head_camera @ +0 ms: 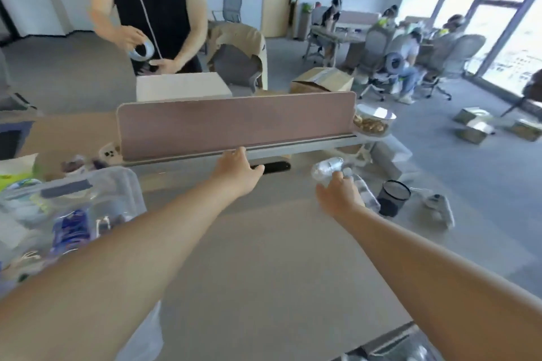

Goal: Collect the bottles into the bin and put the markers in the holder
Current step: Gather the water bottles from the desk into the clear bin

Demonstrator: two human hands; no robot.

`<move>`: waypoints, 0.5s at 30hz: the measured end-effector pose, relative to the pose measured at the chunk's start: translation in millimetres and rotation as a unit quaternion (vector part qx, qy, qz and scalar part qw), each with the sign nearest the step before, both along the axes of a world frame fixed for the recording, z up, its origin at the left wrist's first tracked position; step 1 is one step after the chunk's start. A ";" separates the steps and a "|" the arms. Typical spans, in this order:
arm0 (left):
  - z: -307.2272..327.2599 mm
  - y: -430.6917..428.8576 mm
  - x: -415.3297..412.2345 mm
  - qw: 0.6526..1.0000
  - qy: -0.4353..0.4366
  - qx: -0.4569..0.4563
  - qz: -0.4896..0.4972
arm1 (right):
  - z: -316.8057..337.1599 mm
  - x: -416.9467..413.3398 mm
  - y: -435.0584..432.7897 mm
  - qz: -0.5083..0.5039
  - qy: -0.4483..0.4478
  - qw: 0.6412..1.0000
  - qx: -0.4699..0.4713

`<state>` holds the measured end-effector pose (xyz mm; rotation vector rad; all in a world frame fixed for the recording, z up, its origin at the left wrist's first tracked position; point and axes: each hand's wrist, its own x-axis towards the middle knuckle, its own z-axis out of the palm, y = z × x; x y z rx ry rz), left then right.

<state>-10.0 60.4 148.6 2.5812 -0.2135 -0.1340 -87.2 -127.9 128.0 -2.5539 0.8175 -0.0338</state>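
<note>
Fingers of the right hand [340, 195] are wrapped round a clear bottle [326, 168] at the desk's [264, 258] far right. It looks empty, light and thin-walled, so grip mid-body, gently. The left hand [238, 170] is over the black marker [274, 167] by the divider [234, 123] — can't tell its grip.

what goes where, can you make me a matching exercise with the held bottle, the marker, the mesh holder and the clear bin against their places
Things:
1. clear bottle
2. black marker
3. mesh holder
4. clear bin

Places:
a. far left of the desk
b. gripped in the right hand
c. lying below the divider, beside the left hand
d. upright, to the right of the right hand

Pairs: 1-b, 2-c, 3-d, 4-a
</note>
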 end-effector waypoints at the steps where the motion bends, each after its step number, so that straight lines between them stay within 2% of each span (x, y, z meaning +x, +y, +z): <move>1: -4.4 -26.6 -0.3 1.000 0.004 0.011 -0.023 | -3.9 -8.6 -24.7 -0.027 0.006 1.000 -0.006; 7: -43.6 -174.4 5.4 0.990 0.042 0.045 -0.127 | -38.9 -35.9 -155.4 -0.151 0.038 0.988 0.016; 12: -77.7 -260.6 34.3 0.986 0.076 0.075 -0.126 | -66.2 1.8 -229.7 -0.160 0.051 0.984 0.055; 15: -93.1 -295.9 63.8 0.986 0.096 0.089 -0.104 | -75.7 51.0 -248.4 -0.110 0.027 0.989 0.093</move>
